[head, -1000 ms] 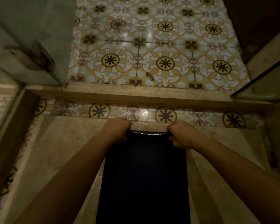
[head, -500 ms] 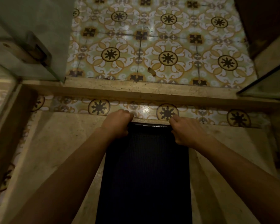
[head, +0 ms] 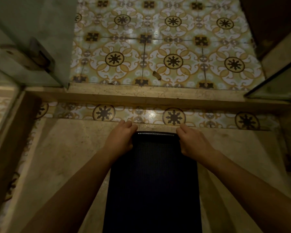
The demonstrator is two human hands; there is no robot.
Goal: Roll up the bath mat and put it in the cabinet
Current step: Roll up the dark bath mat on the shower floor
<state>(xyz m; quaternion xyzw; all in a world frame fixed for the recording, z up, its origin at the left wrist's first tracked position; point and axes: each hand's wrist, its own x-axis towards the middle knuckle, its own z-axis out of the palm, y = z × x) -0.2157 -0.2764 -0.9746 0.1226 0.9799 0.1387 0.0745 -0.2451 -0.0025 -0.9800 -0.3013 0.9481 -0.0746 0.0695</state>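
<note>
A dark, finely textured bath mat lies lengthwise on the beige stone floor, running from the bottom edge up to the middle of the view. Its far end is curled over into a small roll. My left hand grips the left corner of that curled end, fingers bent over it. My right hand holds the right corner the same way. No cabinet is in view.
A raised stone threshold crosses the view beyond the mat, with patterned yellow and white tiles behind it. A glass door with a metal hinge stands at the left, a glass panel at the right.
Both hands have loosened from tight fists into bent fingers over the mat's far end, and that end shows a slightly thicker curl. The view has shifted a little.
</note>
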